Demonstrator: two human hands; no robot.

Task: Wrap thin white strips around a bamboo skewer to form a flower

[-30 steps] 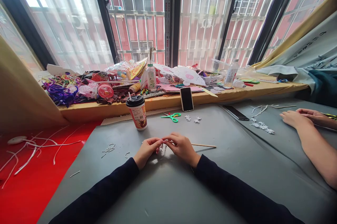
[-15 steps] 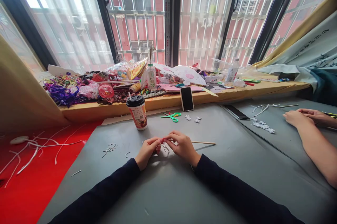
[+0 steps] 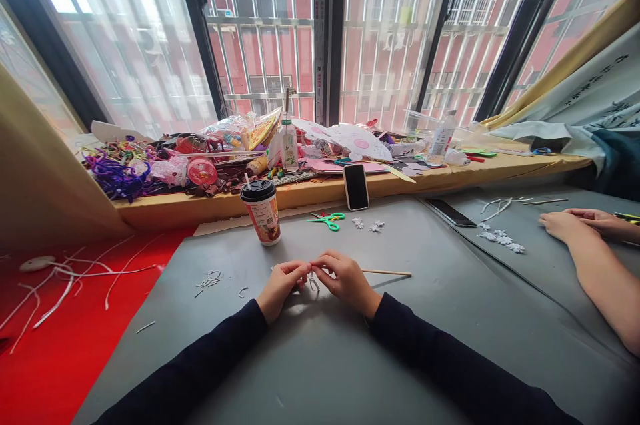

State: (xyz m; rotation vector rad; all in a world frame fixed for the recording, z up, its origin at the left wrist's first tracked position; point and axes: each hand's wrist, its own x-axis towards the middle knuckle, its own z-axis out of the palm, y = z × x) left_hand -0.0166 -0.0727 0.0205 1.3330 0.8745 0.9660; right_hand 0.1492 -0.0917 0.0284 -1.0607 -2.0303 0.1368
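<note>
Both hands meet over the grey table, pinching a small white pipe cleaner bent into narrow loops that hang below the fingertips. My left hand is closed on its left side, thumb and forefinger together. From the right, my right hand grips it with thumb and index finger, fingertips almost touching the left ones. Behind the right hand lies a thin wooden stick. Short white cut pieces are scattered to the left, with one curved bit closer to the left hand.
Beyond the hands stand a paper cup and a phone, with green scissors and white flower shapes nearby. At right, another person's hands work beside more white flowers. Craft materials crowd the windowsill.
The pinched white pipe cleaner has turned slightly, its loops now hanging more upright. Both hands stay in nearly the same place, and the view has shifted very slightly.
</note>
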